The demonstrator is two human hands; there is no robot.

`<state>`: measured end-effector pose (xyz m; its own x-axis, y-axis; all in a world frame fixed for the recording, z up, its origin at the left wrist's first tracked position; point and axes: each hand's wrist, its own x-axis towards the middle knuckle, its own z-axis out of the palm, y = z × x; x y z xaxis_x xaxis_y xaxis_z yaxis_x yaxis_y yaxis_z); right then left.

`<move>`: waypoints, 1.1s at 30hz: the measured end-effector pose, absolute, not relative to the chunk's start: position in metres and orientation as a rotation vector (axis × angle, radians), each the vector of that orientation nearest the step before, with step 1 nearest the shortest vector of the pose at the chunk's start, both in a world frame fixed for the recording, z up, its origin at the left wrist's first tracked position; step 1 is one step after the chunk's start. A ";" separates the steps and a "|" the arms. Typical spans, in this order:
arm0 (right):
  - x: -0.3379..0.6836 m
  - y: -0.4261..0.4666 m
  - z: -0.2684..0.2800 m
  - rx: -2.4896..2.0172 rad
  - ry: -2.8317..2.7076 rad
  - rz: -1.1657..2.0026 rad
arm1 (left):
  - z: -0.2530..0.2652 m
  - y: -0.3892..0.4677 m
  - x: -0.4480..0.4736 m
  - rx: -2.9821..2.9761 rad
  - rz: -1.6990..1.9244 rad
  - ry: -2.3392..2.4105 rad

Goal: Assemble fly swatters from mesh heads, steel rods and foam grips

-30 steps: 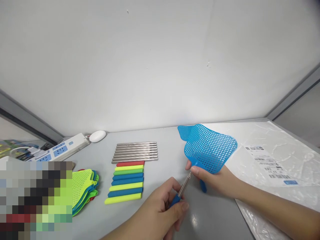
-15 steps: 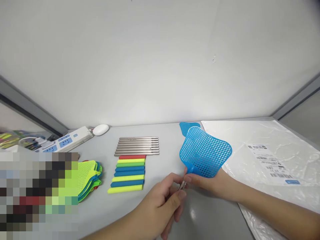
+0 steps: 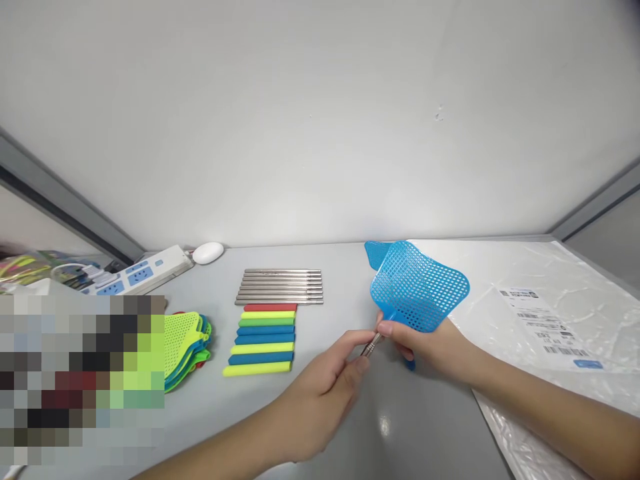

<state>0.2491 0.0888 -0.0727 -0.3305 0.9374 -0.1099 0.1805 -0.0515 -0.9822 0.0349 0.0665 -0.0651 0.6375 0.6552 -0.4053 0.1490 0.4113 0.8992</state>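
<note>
My right hand (image 3: 443, 353) pinches the neck of a blue perforated fly swatter head (image 3: 420, 287), which tilts up above the table. My left hand (image 3: 323, 387) is closed around a thin metal rod (image 3: 371, 347). The rod's upper end meets the swatter's neck at my right fingertips; how far it sits inside cannot be seen. Behind the held head lies another blue fly swatter (image 3: 376, 253), partly covered. A small blue end shows under my right hand. Left of my hands, several metal rods (image 3: 280, 287) lie side by side above a row of coloured tubes (image 3: 264, 339).
At left, a pile of coloured swatter heads (image 3: 183, 343) is partly hidden by a blurred patch. A power strip (image 3: 150, 270) and a white oval object (image 3: 208, 253) lie near the wall. On the right spreads a white plastic bag (image 3: 525, 280) with a label.
The rod and swatter head have shifted slightly up and right in view, and more of the rod shows between my hands. My left fingers have drawn closer together around the rod.
</note>
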 end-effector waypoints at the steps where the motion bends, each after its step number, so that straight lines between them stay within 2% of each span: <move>1: 0.250 0.090 -0.073 -1.220 -1.552 1.429 | -0.064 0.068 0.034 1.128 0.357 0.854; 15: 0.288 0.120 -0.063 -1.110 -1.449 1.196 | -0.073 0.071 0.031 1.147 0.359 0.843; 20: 0.286 0.122 -0.066 -1.039 -1.312 1.363 | -0.079 0.069 0.029 1.190 0.364 0.856; 26: 0.258 0.092 -0.071 -1.069 -1.473 1.727 | -0.074 0.065 0.031 1.369 0.350 0.887; 33: 0.261 0.096 -0.067 -1.000 -1.514 1.651 | -0.075 0.067 0.031 1.310 0.361 0.870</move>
<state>0.2608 0.0964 -0.0668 -0.4780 0.8733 -0.0940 0.0182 -0.0971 -0.9951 0.0311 0.0668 -0.0751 0.6448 0.6799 -0.3493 0.2331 0.2603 0.9370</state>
